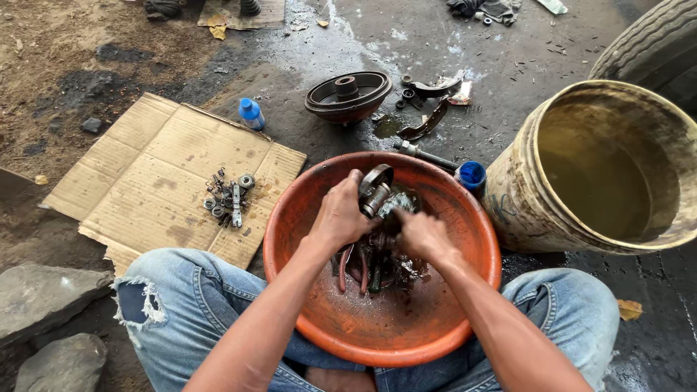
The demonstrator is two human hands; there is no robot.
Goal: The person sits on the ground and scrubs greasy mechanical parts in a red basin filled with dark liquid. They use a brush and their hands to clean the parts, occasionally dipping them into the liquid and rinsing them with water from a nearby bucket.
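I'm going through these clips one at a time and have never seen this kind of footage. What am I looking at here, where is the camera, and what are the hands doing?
There is no machine here: the single picture comes from a camera on a person's head, looking down at their own bare hands and jeans-clad knees.

The left hand grips a grey metal part over an orange basin holding more dark, wet parts. The right hand reaches into those parts; what it holds is unclear.

On the dirty ground lie a cardboard sheet with a heap of small bolts and bearings, a blue-capped bottle, a round brake drum and a large bucket of murky liquid.
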